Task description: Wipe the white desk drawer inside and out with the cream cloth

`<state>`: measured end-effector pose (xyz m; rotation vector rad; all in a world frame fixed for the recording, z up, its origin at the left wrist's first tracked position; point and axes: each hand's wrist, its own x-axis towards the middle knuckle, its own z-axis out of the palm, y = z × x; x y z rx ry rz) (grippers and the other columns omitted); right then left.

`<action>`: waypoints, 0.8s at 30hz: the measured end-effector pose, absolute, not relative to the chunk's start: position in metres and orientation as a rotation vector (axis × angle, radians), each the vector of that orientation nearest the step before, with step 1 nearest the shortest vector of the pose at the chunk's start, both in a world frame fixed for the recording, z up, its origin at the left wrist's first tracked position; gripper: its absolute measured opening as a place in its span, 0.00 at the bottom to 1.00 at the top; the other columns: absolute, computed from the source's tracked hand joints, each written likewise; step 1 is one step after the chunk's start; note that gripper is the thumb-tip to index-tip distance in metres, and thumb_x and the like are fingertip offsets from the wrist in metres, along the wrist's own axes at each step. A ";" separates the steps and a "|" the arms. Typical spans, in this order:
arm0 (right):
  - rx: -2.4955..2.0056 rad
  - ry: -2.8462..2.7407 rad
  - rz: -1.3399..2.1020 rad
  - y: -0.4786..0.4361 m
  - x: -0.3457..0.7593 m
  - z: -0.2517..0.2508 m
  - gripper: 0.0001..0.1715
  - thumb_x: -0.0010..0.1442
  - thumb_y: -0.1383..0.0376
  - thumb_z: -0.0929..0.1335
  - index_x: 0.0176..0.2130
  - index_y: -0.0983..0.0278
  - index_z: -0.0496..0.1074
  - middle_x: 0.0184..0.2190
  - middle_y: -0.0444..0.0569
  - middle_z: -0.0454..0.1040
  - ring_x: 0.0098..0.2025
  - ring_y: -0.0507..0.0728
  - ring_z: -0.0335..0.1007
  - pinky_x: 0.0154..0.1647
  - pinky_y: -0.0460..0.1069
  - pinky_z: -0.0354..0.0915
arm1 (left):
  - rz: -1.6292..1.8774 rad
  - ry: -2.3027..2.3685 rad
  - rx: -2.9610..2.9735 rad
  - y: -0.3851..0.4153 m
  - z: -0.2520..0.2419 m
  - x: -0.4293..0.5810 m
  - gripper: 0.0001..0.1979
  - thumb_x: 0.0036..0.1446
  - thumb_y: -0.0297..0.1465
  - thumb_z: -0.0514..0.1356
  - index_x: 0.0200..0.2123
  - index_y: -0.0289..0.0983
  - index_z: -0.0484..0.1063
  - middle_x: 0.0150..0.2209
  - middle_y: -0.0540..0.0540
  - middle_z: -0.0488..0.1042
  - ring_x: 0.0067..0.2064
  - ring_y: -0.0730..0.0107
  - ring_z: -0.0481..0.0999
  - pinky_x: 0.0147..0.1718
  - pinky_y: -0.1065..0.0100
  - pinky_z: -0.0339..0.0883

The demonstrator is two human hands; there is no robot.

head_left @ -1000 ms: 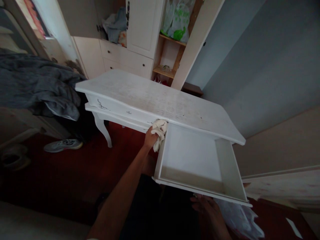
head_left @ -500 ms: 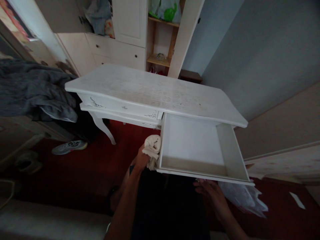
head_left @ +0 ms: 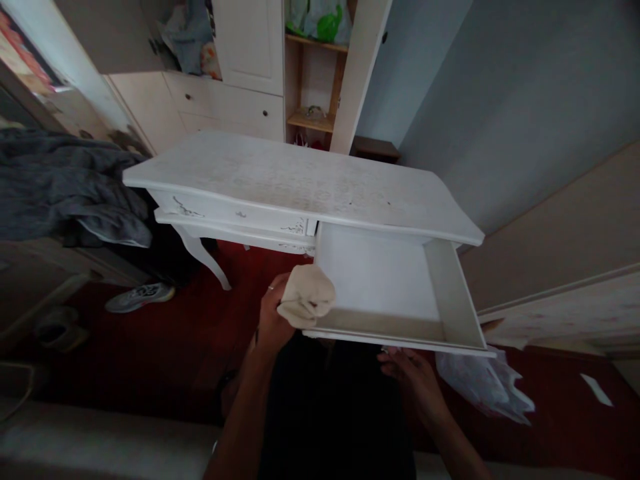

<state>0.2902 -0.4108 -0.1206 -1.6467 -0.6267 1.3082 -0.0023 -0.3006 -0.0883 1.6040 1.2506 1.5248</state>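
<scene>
The left hand [head_left: 275, 317] is closed around a bunched, cream-coloured cloth [head_left: 307, 297], which sits at the front left corner of the drawer [head_left: 380, 280], covering part of its side wall; whether it presses on the wood or hangs just above is hard to tell. The drawer stands well out from the white bench [head_left: 280, 170], with nothing lying in it. The right hand [head_left: 411, 373] is at the lower edge of the drawer front, fingers bent; I cannot tell whether they grip anything there. Wiping the side wall well would seem to call for a flat fold of cloth under the fingers rather than a loose ball, run in one even stroke along the rim and pushed into the corner where side meets front. Pressure is best kept light and mostly downward, since a sideways shove could twist the drawer on its runners. A steadying right hand beneath the front would help, because so much of the drawer overhangs.
</scene>
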 end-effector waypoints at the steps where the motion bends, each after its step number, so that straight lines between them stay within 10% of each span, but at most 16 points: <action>1: -1.633 -0.598 1.324 -0.411 0.289 -0.119 0.35 0.37 0.41 0.82 0.34 0.65 0.81 0.33 0.53 0.84 0.31 0.58 0.78 0.38 0.52 0.73 | 1.484 1.294 1.732 -0.289 -0.082 0.001 0.13 0.49 0.34 0.67 0.39 0.38 0.81 0.49 0.39 0.80 0.50 0.54 0.78 0.49 0.57 0.73; 10: -1.577 -0.536 1.377 -0.410 0.287 -0.116 0.33 0.35 0.42 0.83 0.32 0.64 0.80 0.32 0.52 0.83 0.30 0.55 0.76 0.37 0.50 0.71 | 1.157 1.680 2.359 -0.190 -0.055 0.021 0.26 0.48 0.24 0.63 0.53 0.36 0.78 0.60 0.35 0.74 0.59 0.45 0.71 0.57 0.49 0.66; 24: -1.628 -1.110 1.444 -0.406 0.312 -0.111 0.36 0.53 0.33 0.70 0.35 0.63 0.81 0.32 0.52 0.82 0.28 0.55 0.72 0.27 0.47 0.63 | 1.739 1.281 1.687 -0.252 -0.001 0.015 0.10 0.44 0.33 0.67 0.34 0.38 0.80 0.40 0.44 0.80 0.43 0.57 0.79 0.45 0.59 0.75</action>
